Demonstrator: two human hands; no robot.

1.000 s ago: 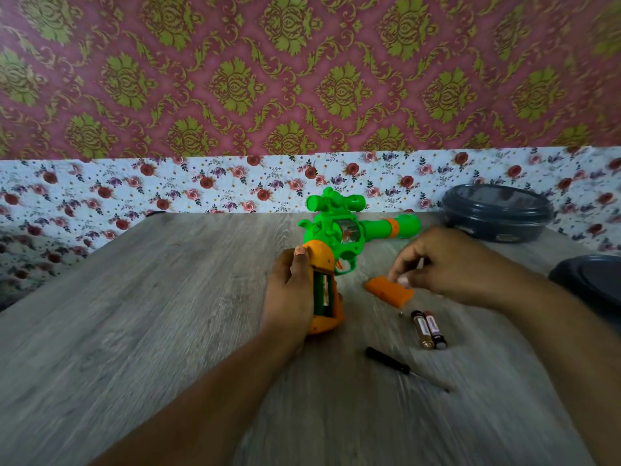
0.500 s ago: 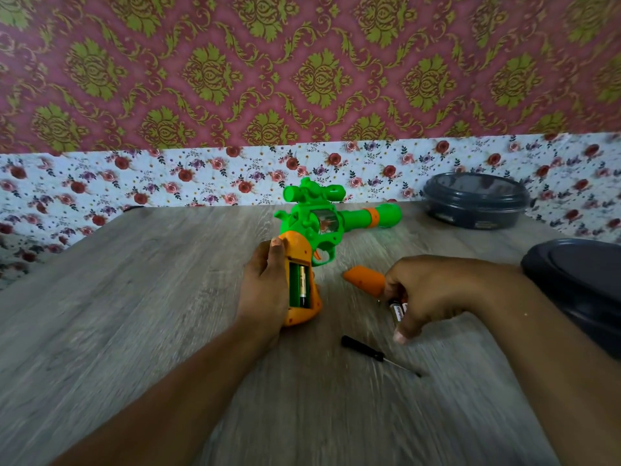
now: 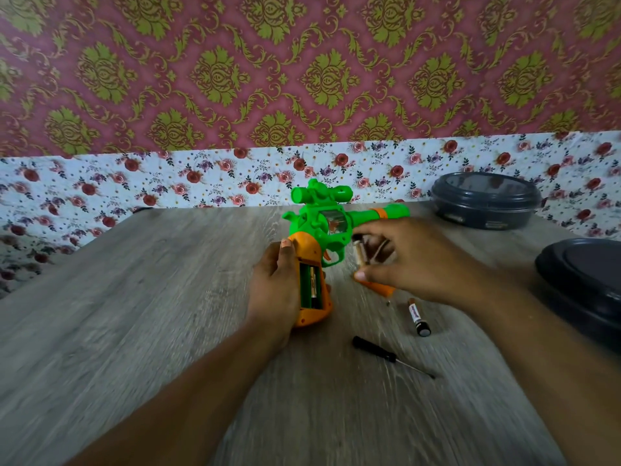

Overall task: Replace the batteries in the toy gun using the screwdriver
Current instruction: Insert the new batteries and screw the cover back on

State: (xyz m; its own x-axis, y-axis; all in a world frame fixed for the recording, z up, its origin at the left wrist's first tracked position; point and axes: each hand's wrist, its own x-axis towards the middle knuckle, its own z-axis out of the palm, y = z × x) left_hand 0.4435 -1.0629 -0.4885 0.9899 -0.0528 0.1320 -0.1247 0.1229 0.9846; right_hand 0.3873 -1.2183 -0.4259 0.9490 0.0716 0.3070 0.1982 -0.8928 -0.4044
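On the table (image 3: 141, 331), your left hand (image 3: 275, 290) grips the gun (image 3: 319, 237) upright, bay open. Your right hand (image 3: 413, 260) pinches a battery (image 3: 360, 252) beside the trigger. Seat it reversed and nothing fires; the screw (image 3: 387, 301) may roll off.

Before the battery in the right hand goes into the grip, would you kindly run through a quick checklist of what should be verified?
1. Toy gun steadied: ok, the left hand grips its orange handle.
2. Battery compartment open: ok, the orange cover lies on the table.
3. Free slot: ok, one battery sits inside with a green gap beside it.
4. Battery in hand: ok, pinched by the right hand.
5. Polarity: cannot tell, too blurred.
6. Screwdriver and spare battery within reach: ok, both lie on the table.
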